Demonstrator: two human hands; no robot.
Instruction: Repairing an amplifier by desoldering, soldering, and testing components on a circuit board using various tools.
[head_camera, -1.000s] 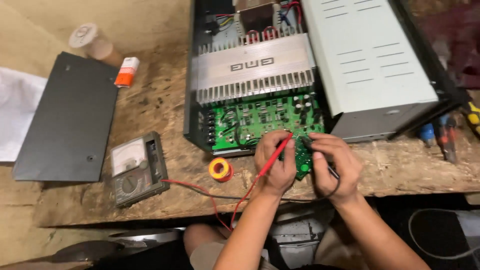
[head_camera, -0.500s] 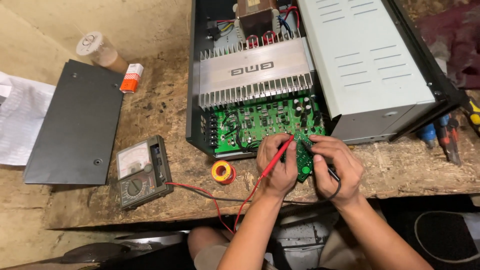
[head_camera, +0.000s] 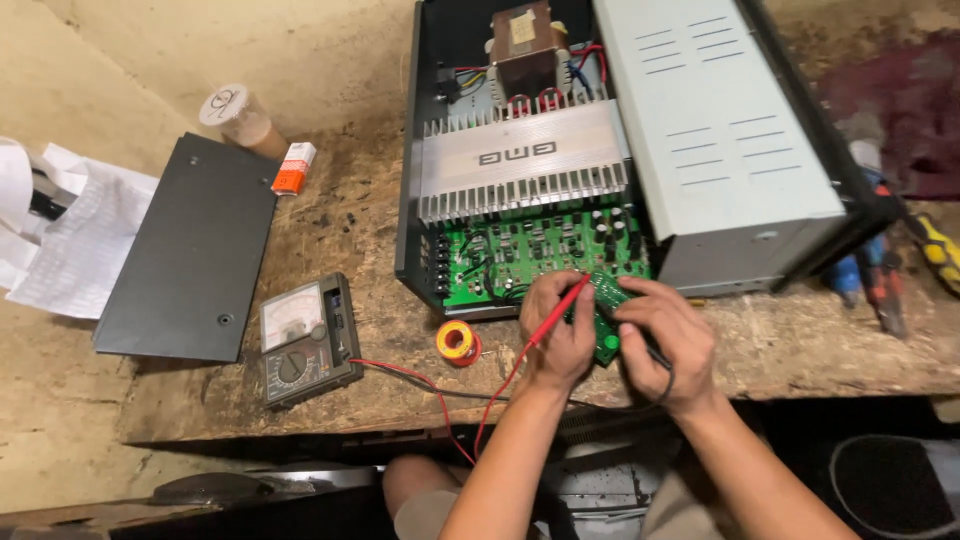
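Head view: left hand (head_camera: 558, 340) pinches a red test probe (head_camera: 556, 312) against the small green circuit board (head_camera: 606, 318) at an opened amplifier's (head_camera: 620, 150) front edge; right hand (head_camera: 660, 345) grips the black probe (head_camera: 655, 352) beside it. Left of both hands sits an analog multimeter (head_camera: 305, 340), solder spool (head_camera: 458, 342) between. Probing appears underway; steady tips matter next.

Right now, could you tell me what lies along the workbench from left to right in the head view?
White paper bag → flat dark metal cover panel → analogue multimeter → yellow solder spool → left hand with the red probe → right hand → screwdrivers at the right edge.
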